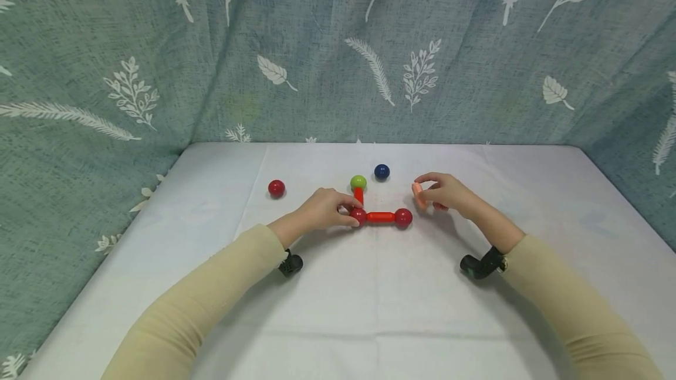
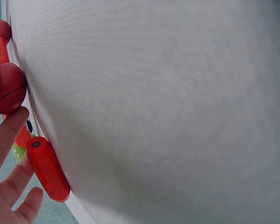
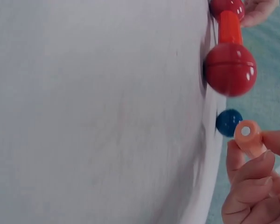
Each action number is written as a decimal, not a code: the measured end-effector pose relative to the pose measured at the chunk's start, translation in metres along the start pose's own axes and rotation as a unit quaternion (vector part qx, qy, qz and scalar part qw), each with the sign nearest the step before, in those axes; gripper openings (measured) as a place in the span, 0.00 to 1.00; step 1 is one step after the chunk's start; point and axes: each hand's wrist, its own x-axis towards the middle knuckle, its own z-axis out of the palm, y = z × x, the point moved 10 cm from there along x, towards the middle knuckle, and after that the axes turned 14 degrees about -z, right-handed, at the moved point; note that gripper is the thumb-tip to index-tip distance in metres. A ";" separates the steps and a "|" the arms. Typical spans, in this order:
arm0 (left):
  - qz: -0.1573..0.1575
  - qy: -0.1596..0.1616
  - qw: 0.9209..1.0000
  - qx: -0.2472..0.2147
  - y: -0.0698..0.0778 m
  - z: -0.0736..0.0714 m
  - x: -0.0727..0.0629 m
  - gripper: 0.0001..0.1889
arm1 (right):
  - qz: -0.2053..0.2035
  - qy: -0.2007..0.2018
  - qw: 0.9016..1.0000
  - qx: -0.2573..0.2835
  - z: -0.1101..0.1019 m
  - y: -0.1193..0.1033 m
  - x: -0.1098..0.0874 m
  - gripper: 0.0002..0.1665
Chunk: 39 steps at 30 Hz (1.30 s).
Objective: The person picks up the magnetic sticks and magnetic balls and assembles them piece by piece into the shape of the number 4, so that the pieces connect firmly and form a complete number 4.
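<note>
My left hand [image 1: 328, 210] pinches a red ball [image 1: 360, 217] between thumb and fingers. A red rod [image 1: 381, 217] runs from that ball to another red ball [image 1: 404, 217] on the right. A second red rod [image 1: 359, 195] extends away to a light green ball [image 1: 358, 182]. In the left wrist view, a further red rod [image 2: 49, 171] lies by the left fingers; from the head view it is hidden. My right hand [image 1: 448, 192] holds a light orange rod [image 1: 418, 195] between thumb and fingers, right of the joined pieces and apart from them. One end shows a pale round spot [image 3: 246, 131].
A dark blue ball [image 1: 382, 172] sits behind the joined pieces, near the green ball. Another red ball [image 1: 277, 188] stands alone to the left. Everything rests on a white-covered table [image 1: 338, 309], with a patterned green cloth [image 1: 317, 46] hanging behind it.
</note>
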 end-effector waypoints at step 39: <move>-0.003 0.015 1.000 0.025 0.003 -0.002 -0.004 0.18 | 0.054 -0.025 0.996 0.061 0.033 -0.007 0.008 0.35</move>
